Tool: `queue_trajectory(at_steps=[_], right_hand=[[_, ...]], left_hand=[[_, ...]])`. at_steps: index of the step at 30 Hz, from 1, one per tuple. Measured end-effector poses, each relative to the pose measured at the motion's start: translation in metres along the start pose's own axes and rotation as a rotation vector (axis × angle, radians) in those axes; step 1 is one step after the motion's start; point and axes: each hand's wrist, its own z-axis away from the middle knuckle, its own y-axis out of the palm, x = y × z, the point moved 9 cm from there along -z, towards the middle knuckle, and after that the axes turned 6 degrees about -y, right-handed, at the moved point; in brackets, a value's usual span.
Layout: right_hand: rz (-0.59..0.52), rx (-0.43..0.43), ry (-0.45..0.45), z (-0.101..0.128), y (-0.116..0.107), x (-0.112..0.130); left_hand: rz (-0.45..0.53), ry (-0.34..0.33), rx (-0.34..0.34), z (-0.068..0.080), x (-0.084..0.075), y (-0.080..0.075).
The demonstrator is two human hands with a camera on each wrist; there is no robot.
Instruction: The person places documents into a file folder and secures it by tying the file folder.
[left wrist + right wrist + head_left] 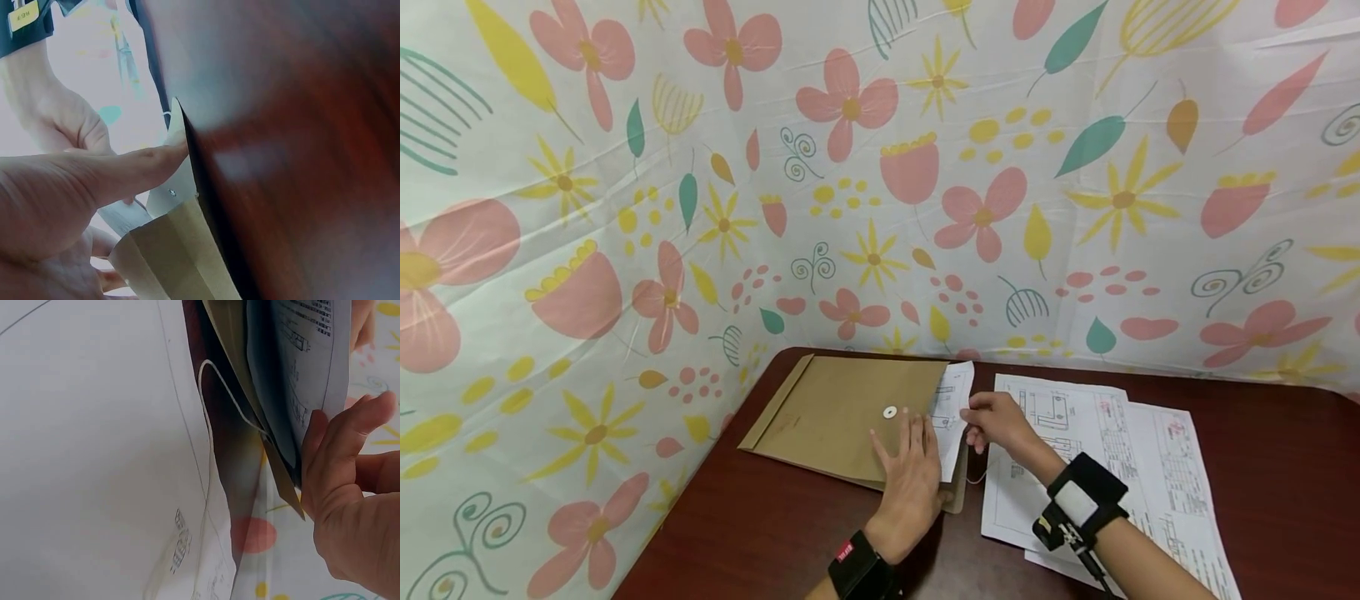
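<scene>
A brown paper envelope (838,412) with a white button clasp (890,412) lies on the dark wooden table (775,533). My left hand (912,458) rests flat on its right end, fingers straight; the left wrist view shows the thumb (134,167) against the envelope's edge (181,250). A printed sheet (953,398) sticks out of the envelope's mouth. My right hand (979,427) pinches that sheet's edge. In the right wrist view its fingers (347,456) hold the sheet (306,356) beside the envelope flap (228,337) and a thin white string (211,387).
Several more printed drawing sheets (1105,458) lie spread on the table to the right of the envelope, under my right forearm. A flowered cloth backdrop (880,167) closes off the table's back and left sides.
</scene>
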Motion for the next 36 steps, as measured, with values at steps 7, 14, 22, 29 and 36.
queue_trajectory(at_steps=[7, 14, 22, 29, 36], right_hand=[[-0.086, 0.043, 0.011, -0.005, 0.013, -0.001], [-0.064, 0.066, 0.029, -0.007, 0.022, -0.002], [-0.008, 0.052, 0.033, -0.014, 0.026, -0.005], [-0.062, 0.062, 0.056, -0.018, 0.034, -0.011], [-0.046, 0.088, 0.044, -0.02, 0.04, -0.006]], left_hand=[[-0.016, -0.009, 0.018, -0.001, 0.0, 0.002], [-0.013, -0.007, 0.023, -0.001, -0.001, 0.003], [0.005, -0.01, 0.054, -0.002, -0.001, 0.005], [0.008, -0.024, 0.117, -0.001, -0.001, 0.011], [0.022, 0.008, 0.056, 0.0, -0.002, 0.005]])
